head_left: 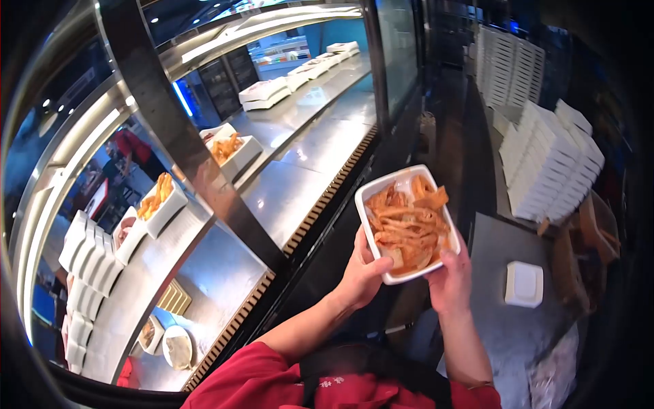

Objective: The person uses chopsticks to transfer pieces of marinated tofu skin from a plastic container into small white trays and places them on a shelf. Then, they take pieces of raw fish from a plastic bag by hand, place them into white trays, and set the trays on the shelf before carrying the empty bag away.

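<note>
Both my hands hold a white rectangular dish (363, 204) in front of me, tilted a little. Reddish-orange food strips (407, 221) fill it. On the dish's near left side is my left hand (364, 273), its thumb over the rim. Gripping the near right side, my right hand (451, 276) also has its thumb at the rim. The fingers beneath the dish are mostly hidden.
Left, a metal display case (317, 180) has shelves with white dishes (235, 163) of food and stacked dishes (92, 255). On the right, tall stacks of white dishes (548, 160) stand behind a metal counter (487, 266). One white dish (524, 283) lies there.
</note>
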`<state>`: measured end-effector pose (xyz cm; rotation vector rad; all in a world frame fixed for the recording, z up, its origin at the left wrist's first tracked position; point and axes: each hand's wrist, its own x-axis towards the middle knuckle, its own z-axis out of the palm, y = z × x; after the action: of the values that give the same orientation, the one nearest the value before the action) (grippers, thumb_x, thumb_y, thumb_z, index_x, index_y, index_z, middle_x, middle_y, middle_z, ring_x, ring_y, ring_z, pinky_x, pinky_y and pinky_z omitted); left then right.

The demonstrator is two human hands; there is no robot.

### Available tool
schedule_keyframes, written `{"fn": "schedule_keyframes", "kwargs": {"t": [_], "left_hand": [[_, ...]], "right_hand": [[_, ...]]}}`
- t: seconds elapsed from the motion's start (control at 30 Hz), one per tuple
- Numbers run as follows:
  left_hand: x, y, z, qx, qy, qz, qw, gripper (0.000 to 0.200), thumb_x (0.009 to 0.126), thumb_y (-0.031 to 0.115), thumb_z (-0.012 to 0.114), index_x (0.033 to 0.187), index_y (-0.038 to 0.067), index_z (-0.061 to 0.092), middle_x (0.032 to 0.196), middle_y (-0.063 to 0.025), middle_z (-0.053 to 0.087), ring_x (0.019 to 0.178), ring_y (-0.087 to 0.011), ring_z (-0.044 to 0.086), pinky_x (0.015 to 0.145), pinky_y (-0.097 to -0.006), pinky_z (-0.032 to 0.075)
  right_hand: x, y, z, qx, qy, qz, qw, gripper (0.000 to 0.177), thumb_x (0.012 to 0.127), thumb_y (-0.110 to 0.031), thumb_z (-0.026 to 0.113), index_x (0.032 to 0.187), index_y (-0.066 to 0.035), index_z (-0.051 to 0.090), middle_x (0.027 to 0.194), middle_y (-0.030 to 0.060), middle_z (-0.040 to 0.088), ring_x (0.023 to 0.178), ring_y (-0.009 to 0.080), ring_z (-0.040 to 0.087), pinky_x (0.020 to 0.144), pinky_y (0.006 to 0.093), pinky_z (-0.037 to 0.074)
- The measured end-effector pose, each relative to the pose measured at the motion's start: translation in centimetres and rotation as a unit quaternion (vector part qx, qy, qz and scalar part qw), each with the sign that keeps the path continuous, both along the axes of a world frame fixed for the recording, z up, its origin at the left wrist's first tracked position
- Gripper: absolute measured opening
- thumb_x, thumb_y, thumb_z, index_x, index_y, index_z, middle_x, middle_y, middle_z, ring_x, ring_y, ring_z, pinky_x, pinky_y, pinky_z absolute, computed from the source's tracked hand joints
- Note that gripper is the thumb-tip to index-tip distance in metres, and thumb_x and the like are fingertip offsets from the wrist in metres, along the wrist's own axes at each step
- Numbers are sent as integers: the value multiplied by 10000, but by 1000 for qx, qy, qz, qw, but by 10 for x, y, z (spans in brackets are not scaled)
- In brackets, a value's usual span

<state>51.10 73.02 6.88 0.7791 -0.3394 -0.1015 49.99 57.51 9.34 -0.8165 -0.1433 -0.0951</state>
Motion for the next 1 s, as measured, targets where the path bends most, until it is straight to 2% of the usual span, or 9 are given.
{"fn": "schedule_keyframes", "kwargs": {"t": [0.1,0.23,0.37,0.47,0.5,0.53,0.83,0.9,1.0], "left_hand": [[45,21,26,53,-58,47,996,1081,698,465,724,1442,137,11,1418,-147,271,1291,-293,309,1044,-473,267],[66,67,5,335,-12,224,915,981,792,192,703,1445,129,-27,1346,-172,377,1226,-275,401,965,-402,366],[70,101,-10,570,-50,306,761,782,735,127,725,1379,52,286,1122,-121,566,1067,-213,527,874,-331,435],[83,117,-16,599,-104,357,709,739,728,147,720,1349,44,332,1068,-151,566,1000,-297,540,854,-356,446],[87,120,-20,580,-84,365,724,730,728,141,720,1344,41,341,1061,-157,569,997,-299,543,856,-360,446],[92,122,-25,561,-64,372,737,722,727,135,720,1339,39,350,1054,-162,572,993,-301,547,859,-363,446],[104,135,-59,488,90,334,801,708,764,136,706,1361,68,332,1037,-125,599,994,-197,569,855,-330,457],[108,132,-63,492,84,355,790,701,740,183,725,1337,92,368,1000,-105,613,863,-190,597,794,-309,477],[107,135,-71,525,71,346,774,658,757,137,706,1325,71,379,998,-109,607,885,-188,592,807,-303,473]], "right_hand": [[80,12,35,-6,-14,54,998,556,811,-177,522,1305,27,370,1159,102,538,969,155,578,694,223,499],[177,60,80,11,2,147,989,423,832,-168,534,1222,-16,467,1080,86,564,915,164,588,714,313,527],[272,143,113,-6,-1,237,971,323,814,-204,610,1079,-35,533,966,63,571,847,162,585,682,354,532],[328,229,126,3,-11,286,958,358,777,-208,640,1083,-47,547,955,81,585,837,197,591,660,398,534],[342,255,128,-30,1,287,958,460,775,-221,647,1172,-51,488,1062,108,563,938,238,580,767,444,523],[346,282,132,-32,40,245,968,396,741,-196,681,1084,-34,567,951,85,599,858,210,594,661,409,533],[424,419,97,-114,99,257,955,465,790,-237,661,1166,-39,473,1081,146,561,932,308,594,753,524,513],[420,410,106,-76,105,368,921,484,813,-313,650,1169,-40,469,1103,148,557,969,316,584,766,525,509],[429,410,108,-377,41,304,874,608,853,-484,528,1275,-62,408,1225,148,494,1075,325,531,809,540,475]]}}
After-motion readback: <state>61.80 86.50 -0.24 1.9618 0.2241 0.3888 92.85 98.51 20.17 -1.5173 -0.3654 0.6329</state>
